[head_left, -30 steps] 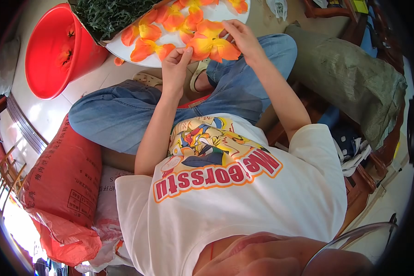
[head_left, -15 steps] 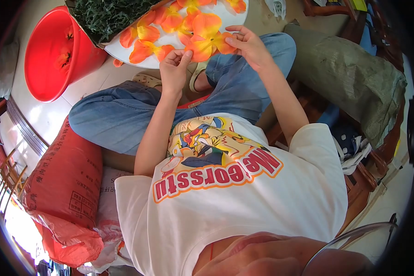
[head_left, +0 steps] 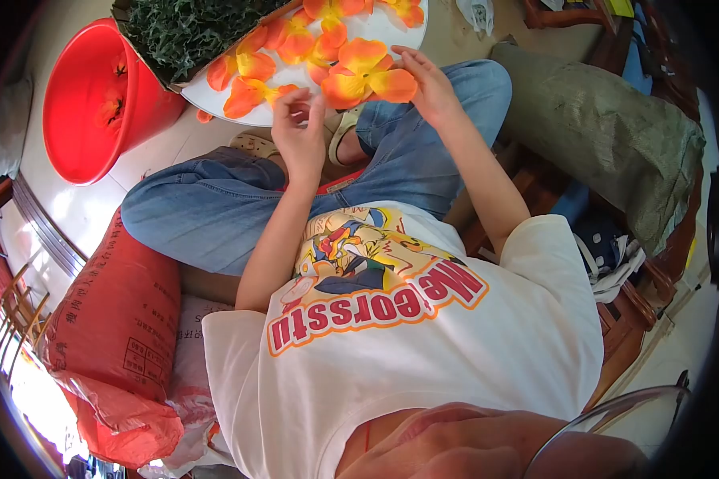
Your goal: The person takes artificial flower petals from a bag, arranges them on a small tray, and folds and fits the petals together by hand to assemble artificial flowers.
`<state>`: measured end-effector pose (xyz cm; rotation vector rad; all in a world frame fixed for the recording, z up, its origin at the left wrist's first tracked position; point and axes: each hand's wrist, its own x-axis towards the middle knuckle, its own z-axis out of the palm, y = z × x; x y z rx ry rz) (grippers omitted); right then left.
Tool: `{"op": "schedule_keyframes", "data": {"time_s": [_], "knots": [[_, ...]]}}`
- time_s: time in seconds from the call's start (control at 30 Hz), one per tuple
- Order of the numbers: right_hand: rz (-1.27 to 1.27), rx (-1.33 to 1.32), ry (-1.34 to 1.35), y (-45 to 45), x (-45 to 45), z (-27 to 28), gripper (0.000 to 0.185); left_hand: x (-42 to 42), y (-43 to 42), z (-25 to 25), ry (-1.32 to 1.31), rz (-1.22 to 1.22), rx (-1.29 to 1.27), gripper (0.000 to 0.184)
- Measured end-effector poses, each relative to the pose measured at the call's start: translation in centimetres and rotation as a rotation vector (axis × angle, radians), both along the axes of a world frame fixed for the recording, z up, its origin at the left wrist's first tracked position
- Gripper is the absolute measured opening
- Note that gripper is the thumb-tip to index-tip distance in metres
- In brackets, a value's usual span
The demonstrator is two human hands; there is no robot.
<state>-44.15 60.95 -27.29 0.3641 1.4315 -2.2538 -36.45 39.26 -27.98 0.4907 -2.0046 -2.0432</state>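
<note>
A fabric petal piece, orange with yellow patches and several lobes, is held out over the near edge of the white round surface. My right hand grips it by its right side; the lobe hides my thumb, and my index finger stretches out above. My left hand is off the piece, a little to its left, fingers loosely curled and thumb apart, with nothing seen between them. Close to those fingertips lies another orange petal piece. Several more petals are spread over the white surface.
A box of dark green artificial foliage sits on the surface's left side. Left of it stands a red bucket with orange flowers inside. A red sack lies by my left knee, a greenish woven sack by my right.
My left hand has let go of the petal piece's left side and drawn slightly left and down. My right thumb has slipped from the front of the piece to out of sight.
</note>
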Motion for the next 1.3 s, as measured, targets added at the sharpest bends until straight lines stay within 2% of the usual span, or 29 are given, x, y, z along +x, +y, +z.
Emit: {"op": "schedule_keyframes", "data": {"time_s": [0.07, 0.1, 0.17, 0.3, 0.4, 0.5, 0.57, 0.73, 0.83, 0.87, 0.97, 1.07, 1.17, 1.23, 1.3], "knots": [[-0.043, 0.213, 0.067, 0.3, 0.1, 0.4, 0.029, -0.1, -0.1, 2.3, 0.195, 0.068, -0.296, 0.029], [-0.063, 0.319, 0.1, 0.5, 0.1, 0.7, 0.028, -0.7, 0.0, 3.4, 0.271, 0.027, -0.401, 0.032], [-0.097, 0.371, 0.148, 0.5, -0.2, 1.4, 0.026, -1.9, 0.4, 5.3, 0.424, -0.052, -0.613, 0.038], [-0.152, 0.481, 0.276, 0.1, -2.3, 2.3, 0.023, -4.2, 2.2, 4.8, 0.426, -0.17, -0.742, 0.028], [-0.123, 0.561, 0.509, -0.9, -5.7, 3.8, 0.02, -4.4, 2.5, 3.8, 0.414, -0.189, -0.742, 0.019], [0.028, 0.699, 0.691, -2.8, -11.5, 2.3, 0.015, -4.5, 2.6, 3.4, 0.408, -0.171, -0.736, 0.017], [0.091, 0.87, 0.94, -7.3, -12.5, 6.3, 0.013, -4.5, 2.7, 3.3, 0.408, -0.156, -0.73, 0.016], [0.47, 1.005, 1.458, -14.6, -15.9, 6.3, 0.014, -4.6, 2.7, 3.4, 0.406, -0.15, -0.713, 0.015], [0.792, 1.283, 1.375, -16.1, -16.0, 6.9, 0.012, -4.6, 2.5, 3.4, 0.412, -0.157, -0.706, 0.017], [0.782, 1.306, 1.468, -16.1, -16.7, 5.6, 0.011, -4.6, 2.4, 3.4, 0.412, -0.156, -0.7, 0.017], [0.72, 1.233, 1.431, -16.3, -17.9, 3.7, 0.012, -4.5, 2.4, 3.4, 0.41, -0.162, -0.675, 0.019], [0.625, 0.807, 1.079, -15.4, -17.6, 5.8, 0.01, -4.2, 2.3, 3.2, 0.387, -0.17, -0.652, 0.025], [0.54, 0.438, 0.546, -15.0, -16.7, 7.2, 0.008, -3.9, 2.0, 3.5, 0.372, -0.162, -0.605, 0.034], [0.537, 0.349, 0.435, -13.6, -15.5, 8.7, 0.007, -3.4, 1.4, 4.3, 0.365, -0.154, -0.568, 0.039], [0.511, 0.181, 0.321, -11.9, -14.1, 8.7, 0.006, -2.7, 0.7, 4.9, 0.309, -0.091, -0.432, 0.035]]}}
